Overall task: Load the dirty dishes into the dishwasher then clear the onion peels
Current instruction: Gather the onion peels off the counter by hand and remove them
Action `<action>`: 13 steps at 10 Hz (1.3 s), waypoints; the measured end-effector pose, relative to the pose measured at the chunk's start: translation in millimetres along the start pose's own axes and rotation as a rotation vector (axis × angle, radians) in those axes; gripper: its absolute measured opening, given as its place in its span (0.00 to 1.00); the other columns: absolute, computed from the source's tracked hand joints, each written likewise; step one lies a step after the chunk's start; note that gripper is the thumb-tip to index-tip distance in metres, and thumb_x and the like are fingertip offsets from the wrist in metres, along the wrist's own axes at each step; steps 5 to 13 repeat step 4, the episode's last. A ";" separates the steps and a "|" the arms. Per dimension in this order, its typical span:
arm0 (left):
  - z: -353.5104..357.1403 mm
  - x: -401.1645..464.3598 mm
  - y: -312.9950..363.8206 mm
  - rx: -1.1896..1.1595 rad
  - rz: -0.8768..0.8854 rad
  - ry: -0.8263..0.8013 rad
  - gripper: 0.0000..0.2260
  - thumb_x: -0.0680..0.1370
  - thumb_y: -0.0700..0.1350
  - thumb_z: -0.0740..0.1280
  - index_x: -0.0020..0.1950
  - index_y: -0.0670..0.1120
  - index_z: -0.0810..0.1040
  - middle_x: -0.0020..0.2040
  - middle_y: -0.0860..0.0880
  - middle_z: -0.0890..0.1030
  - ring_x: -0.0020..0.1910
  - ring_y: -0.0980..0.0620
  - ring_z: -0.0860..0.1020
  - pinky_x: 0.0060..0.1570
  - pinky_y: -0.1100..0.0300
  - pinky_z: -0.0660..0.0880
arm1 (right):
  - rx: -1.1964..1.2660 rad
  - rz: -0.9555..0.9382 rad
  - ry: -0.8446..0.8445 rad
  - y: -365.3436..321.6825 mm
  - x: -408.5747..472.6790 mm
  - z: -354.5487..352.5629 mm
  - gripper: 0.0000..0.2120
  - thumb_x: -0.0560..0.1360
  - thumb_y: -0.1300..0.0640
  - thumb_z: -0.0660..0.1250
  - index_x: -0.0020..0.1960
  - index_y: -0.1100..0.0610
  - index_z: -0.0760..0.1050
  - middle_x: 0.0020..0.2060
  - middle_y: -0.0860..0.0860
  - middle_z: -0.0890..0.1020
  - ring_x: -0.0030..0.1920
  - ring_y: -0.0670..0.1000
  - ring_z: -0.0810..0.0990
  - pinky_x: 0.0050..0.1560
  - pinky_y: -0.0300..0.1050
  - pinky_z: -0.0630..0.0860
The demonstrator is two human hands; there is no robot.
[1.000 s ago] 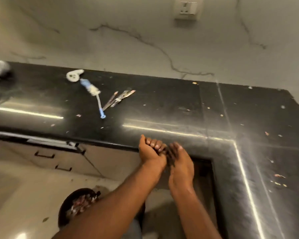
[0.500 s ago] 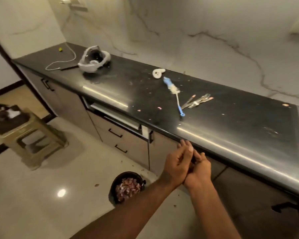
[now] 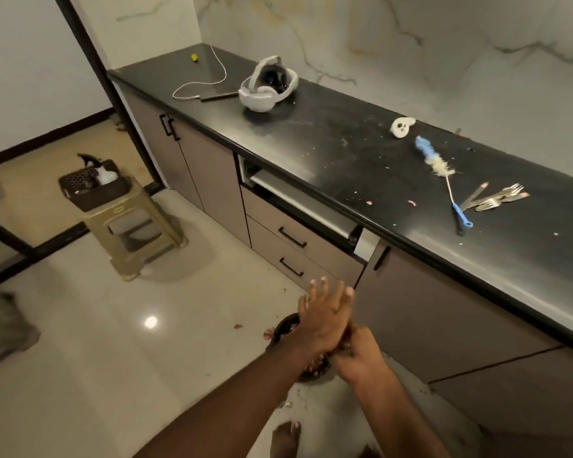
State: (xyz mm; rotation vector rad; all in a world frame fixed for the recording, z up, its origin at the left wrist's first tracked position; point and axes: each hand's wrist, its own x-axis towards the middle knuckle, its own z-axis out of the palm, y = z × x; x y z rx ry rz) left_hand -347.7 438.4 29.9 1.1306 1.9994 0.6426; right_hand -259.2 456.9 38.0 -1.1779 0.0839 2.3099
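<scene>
My two hands meet over a small black bin (image 3: 282, 328) that stands on the floor and holds onion peels (image 3: 314, 367). My left hand (image 3: 325, 317) lies on top with its fingers straight and spread. My right hand (image 3: 359, 357) is curled under it, touching the left palm; its fingertips are hidden, so any peel in it is hidden too. Small peel scraps (image 3: 411, 202) dot the black countertop (image 3: 344, 153). Forks and knives (image 3: 497, 198) lie on the counter at the right. The dishwasher door (image 3: 298, 198) under the counter stands slightly ajar.
A blue bottle brush (image 3: 440, 166), a white controller (image 3: 401, 126), a headset (image 3: 267, 84) and a cable lie on the counter. A stool (image 3: 136, 233) carrying a dark basket (image 3: 90, 188) stands at the left. Peel bits (image 3: 237, 326) lie on the floor near my foot (image 3: 283, 438).
My hands left the counter edge and came down over the bin. The view swung left and down. My left fingers have spread out over the right hand.
</scene>
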 end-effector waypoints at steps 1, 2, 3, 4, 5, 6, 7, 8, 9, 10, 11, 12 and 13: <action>-31.9 2.2 -12.1 -0.408 -0.234 0.040 0.51 0.70 0.81 0.35 0.84 0.53 0.55 0.85 0.45 0.55 0.83 0.43 0.55 0.80 0.40 0.52 | -0.108 -0.049 0.252 6.7 31.6 10.1 0.14 0.87 0.63 0.53 0.49 0.65 0.75 0.42 0.60 0.77 0.39 0.53 0.76 0.21 0.39 0.73; -54.6 2.6 -26.6 -0.507 -0.339 0.059 0.42 0.77 0.75 0.37 0.84 0.52 0.59 0.83 0.43 0.60 0.81 0.41 0.59 0.79 0.42 0.55 | -0.272 -0.142 0.376 6.8 73.4 11.2 0.18 0.80 0.70 0.50 0.36 0.54 0.62 0.29 0.53 0.64 0.27 0.50 0.62 0.23 0.42 0.62; -70.9 9.1 -42.1 -0.577 -0.377 0.114 0.50 0.70 0.78 0.36 0.83 0.52 0.62 0.82 0.43 0.63 0.81 0.41 0.61 0.79 0.41 0.55 | -0.486 -0.151 0.413 -1.1 94.9 17.0 0.09 0.78 0.66 0.51 0.45 0.60 0.69 0.41 0.57 0.76 0.33 0.52 0.69 0.28 0.44 0.66; -79.1 15.7 -49.6 -0.602 -0.380 0.131 0.51 0.69 0.78 0.36 0.83 0.52 0.62 0.82 0.44 0.62 0.81 0.41 0.60 0.79 0.40 0.54 | -0.690 -0.221 0.435 -13.3 109.9 24.3 0.18 0.84 0.59 0.52 0.73 0.60 0.67 0.58 0.57 0.73 0.40 0.53 0.72 0.45 0.53 0.76; -79.1 15.7 -49.6 -0.602 -0.380 0.131 0.51 0.69 0.78 0.36 0.83 0.52 0.62 0.82 0.44 0.62 0.81 0.41 0.60 0.79 0.40 0.54 | -0.690 -0.221 0.435 -13.3 109.9 24.3 0.18 0.84 0.59 0.52 0.73 0.60 0.67 0.58 0.57 0.73 0.40 0.53 0.72 0.45 0.53 0.76; -79.1 15.7 -49.6 -0.602 -0.380 0.131 0.51 0.69 0.78 0.36 0.83 0.52 0.62 0.82 0.44 0.62 0.81 0.41 0.60 0.79 0.40 0.54 | -0.690 -0.221 0.435 -13.3 109.9 24.3 0.18 0.84 0.59 0.52 0.73 0.60 0.67 0.58 0.57 0.73 0.40 0.53 0.72 0.45 0.53 0.76; -79.1 15.7 -49.6 -0.602 -0.380 0.131 0.51 0.69 0.78 0.36 0.83 0.52 0.62 0.82 0.44 0.62 0.81 0.41 0.60 0.79 0.40 0.54 | -0.690 -0.221 0.435 -13.3 109.9 24.3 0.18 0.84 0.59 0.52 0.73 0.60 0.67 0.58 0.57 0.73 0.40 0.53 0.72 0.45 0.53 0.76; -79.1 15.7 -49.6 -0.602 -0.380 0.131 0.51 0.69 0.78 0.36 0.83 0.52 0.62 0.82 0.44 0.62 0.81 0.41 0.60 0.79 0.40 0.54 | -0.690 -0.221 0.435 -13.3 109.9 24.3 0.18 0.84 0.59 0.52 0.73 0.60 0.67 0.58 0.57 0.73 0.40 0.53 0.72 0.45 0.53 0.76; -79.1 15.7 -49.6 -0.602 -0.380 0.131 0.51 0.69 0.78 0.36 0.83 0.52 0.62 0.82 0.44 0.62 0.81 0.41 0.60 0.79 0.40 0.54 | -0.690 -0.221 0.435 -13.3 109.9 24.3 0.18 0.84 0.59 0.52 0.73 0.60 0.67 0.58 0.57 0.73 0.40 0.53 0.72 0.45 0.53 0.76; -79.1 15.7 -49.6 -0.602 -0.380 0.131 0.51 0.69 0.78 0.36 0.83 0.52 0.62 0.82 0.44 0.62 0.81 0.41 0.60 0.79 0.40 0.54 | -0.690 -0.221 0.435 -13.3 109.9 24.3 0.18 0.84 0.59 0.52 0.73 0.60 0.67 0.58 0.57 0.73 0.40 0.53 0.72 0.45 0.53 0.76; -79.1 15.7 -49.6 -0.602 -0.380 0.131 0.51 0.69 0.78 0.36 0.83 0.52 0.62 0.82 0.44 0.62 0.81 0.41 0.60 0.79 0.40 0.54 | -0.690 -0.221 0.435 -13.3 109.9 24.3 0.18 0.84 0.59 0.52 0.73 0.60 0.67 0.58 0.57 0.73 0.40 0.53 0.72 0.45 0.53 0.76; -79.1 15.7 -49.6 -0.602 -0.380 0.131 0.51 0.69 0.78 0.36 0.83 0.52 0.62 0.82 0.44 0.62 0.81 0.41 0.60 0.79 0.40 0.54 | -0.690 -0.221 0.435 -13.3 109.9 24.3 0.18 0.84 0.59 0.52 0.73 0.60 0.67 0.58 0.57 0.73 0.40 0.53 0.72 0.45 0.53 0.76; -79.1 15.7 -49.6 -0.602 -0.380 0.131 0.51 0.69 0.78 0.36 0.83 0.52 0.62 0.82 0.44 0.62 0.81 0.41 0.60 0.79 0.40 0.54 | -0.690 -0.221 0.435 -13.3 109.9 24.3 0.18 0.84 0.59 0.52 0.73 0.60 0.67 0.58 0.57 0.73 0.40 0.53 0.72 0.45 0.53 0.76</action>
